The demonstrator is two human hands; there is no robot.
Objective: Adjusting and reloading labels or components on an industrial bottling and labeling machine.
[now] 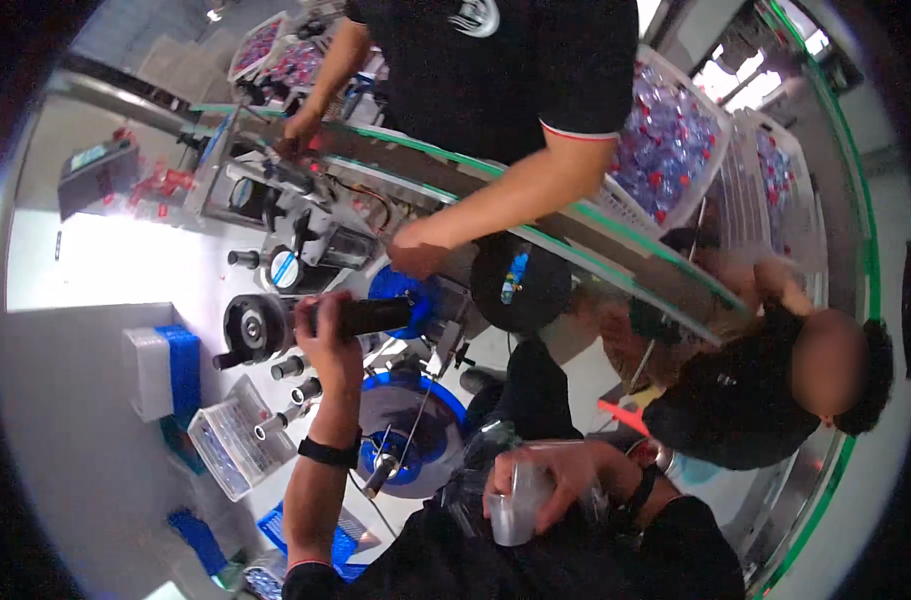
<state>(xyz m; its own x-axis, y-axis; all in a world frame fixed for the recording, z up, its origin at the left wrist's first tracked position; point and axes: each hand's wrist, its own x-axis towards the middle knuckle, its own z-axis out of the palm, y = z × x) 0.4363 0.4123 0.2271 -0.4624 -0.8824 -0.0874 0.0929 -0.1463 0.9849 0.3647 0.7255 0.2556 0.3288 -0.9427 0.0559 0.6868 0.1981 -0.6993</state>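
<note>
Gripping a translucent cup (513,515) at the near middle, reaching left to a dark cylinder (377,316)

Holds the translucent cup in the right hand (557,480), close to the body, with fingers curled firmly around the wall. Shows glossy clear plastic (495,435) bunched around the same hand; cannot tell whether also gripped.

Reaches up and left with the left hand (327,338), fingers partly bent over the end of the dark cylinder, touching by the look of it. Cannot tell, through blur and overlap, whether closed tightly around it or only resting there. Bears a black strap (328,454) on the left wrist.

Just left of that hand, a black handwheel (253,330) with a side knob; just right, at the cylinder's other end, a blue disc (385,290). Farther right, a black disc (540,300), near the machine's metal frame. On the near side of the cylinder, a large round plate with a blue rim (445,397), crossed by thin rods. At near left, a white crate (237,440) of clear pieces.

Across the far side, a green-edged conveyor (595,237), slanting from far left toward the right. Beyond it, a co-worker in a black shirt (495,85), with one hand lowered near the blue disc. At far right, a pale crate (665,140) heaped with clear and red pieces; nearer at right, another co-worker (745,400), leaning in beside the conveyor.
</note>
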